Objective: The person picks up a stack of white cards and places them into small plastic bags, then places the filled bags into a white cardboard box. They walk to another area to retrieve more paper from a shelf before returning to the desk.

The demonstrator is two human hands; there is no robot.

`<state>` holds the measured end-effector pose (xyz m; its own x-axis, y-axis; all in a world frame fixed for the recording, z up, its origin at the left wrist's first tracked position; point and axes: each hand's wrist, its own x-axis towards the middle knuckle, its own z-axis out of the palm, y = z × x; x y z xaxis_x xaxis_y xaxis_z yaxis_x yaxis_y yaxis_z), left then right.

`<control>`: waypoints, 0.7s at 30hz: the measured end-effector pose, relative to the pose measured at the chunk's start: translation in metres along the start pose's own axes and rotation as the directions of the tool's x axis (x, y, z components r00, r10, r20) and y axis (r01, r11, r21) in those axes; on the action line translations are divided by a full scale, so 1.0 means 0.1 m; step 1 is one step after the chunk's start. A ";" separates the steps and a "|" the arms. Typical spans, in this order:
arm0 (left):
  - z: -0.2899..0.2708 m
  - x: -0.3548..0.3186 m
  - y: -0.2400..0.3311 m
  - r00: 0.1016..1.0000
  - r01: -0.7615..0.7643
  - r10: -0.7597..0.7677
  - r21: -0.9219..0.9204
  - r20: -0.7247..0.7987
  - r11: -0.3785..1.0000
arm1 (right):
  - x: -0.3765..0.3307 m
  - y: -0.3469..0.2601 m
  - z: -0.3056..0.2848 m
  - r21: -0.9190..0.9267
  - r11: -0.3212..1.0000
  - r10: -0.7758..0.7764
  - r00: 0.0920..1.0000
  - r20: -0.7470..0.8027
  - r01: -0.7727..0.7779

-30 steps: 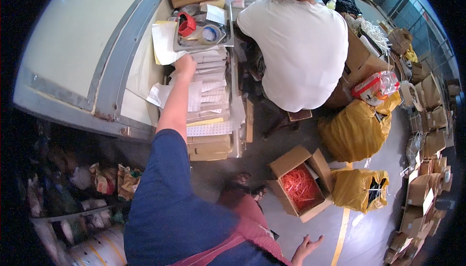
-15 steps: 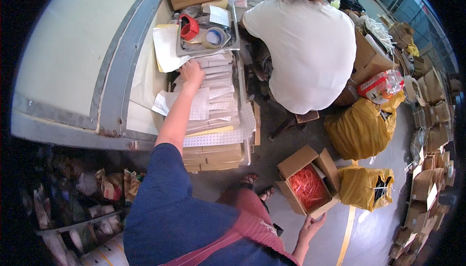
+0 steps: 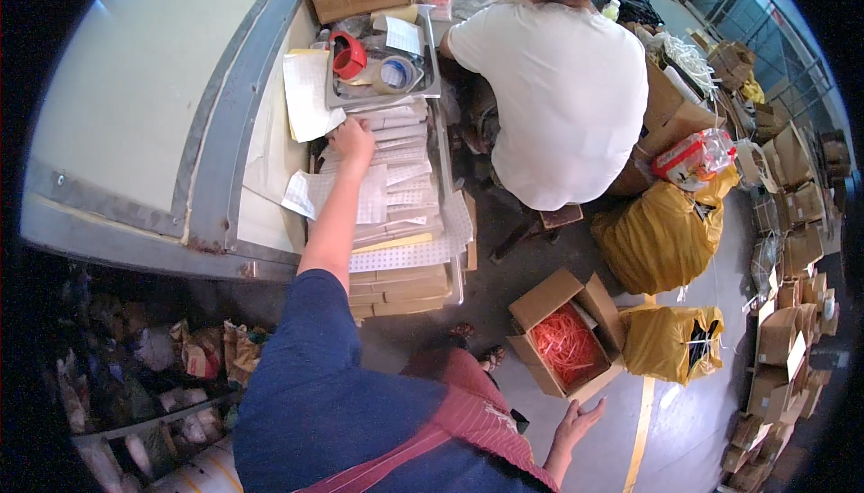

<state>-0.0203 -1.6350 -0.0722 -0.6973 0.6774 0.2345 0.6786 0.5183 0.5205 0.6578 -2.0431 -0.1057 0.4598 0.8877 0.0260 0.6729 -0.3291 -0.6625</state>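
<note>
left hand [image 3: 353,140] curled at paper stack [image 3: 409,183], can't tell if gripping; light fingertip pressure should keep layers from sliding. right hand [image 3: 576,423] spread, empty, near carton [image 3: 545,300].

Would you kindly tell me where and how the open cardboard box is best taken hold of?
Probably by two opposite outer walls, coming from above: the open cardboard box stands mouth up, and its spread flaps look likely to bend. Jumbled red strips inside favour keeping it level.
</note>
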 end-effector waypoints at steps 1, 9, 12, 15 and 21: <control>0.01 -0.02 0.02 1.000 -0.003 0.003 -0.002 -0.001 1.000 | -0.02 0.03 0.00 -0.006 1.000 0.003 1.000 -0.010 -0.003; 0.17 0.07 -0.04 0.993 -0.053 0.061 0.085 -0.099 0.995 | -0.21 0.16 -0.08 -0.047 0.998 0.041 0.998 -0.043 -0.043; 0.21 0.06 -0.05 0.992 -0.024 0.041 0.143 -0.119 0.989 | -0.30 0.22 -0.12 -0.066 0.995 0.064 0.995 -0.081 -0.069; 0.14 -0.02 -0.01 0.980 -0.113 0.141 0.196 -0.139 0.974 | -0.39 0.23 -0.17 -0.054 0.989 0.134 0.988 -0.075 -0.138; -0.05 -0.08 0.24 0.998 -0.053 0.055 0.175 -0.003 0.983 | -0.42 0.32 -0.23 -0.128 0.974 0.176 0.979 -0.104 -0.188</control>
<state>-0.0001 -1.6308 -0.0573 -0.6596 0.7034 0.2648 0.7449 0.5649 0.3550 0.6734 -2.0985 -0.1106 0.6285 0.7777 -0.0131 0.6426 -0.5286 -0.5546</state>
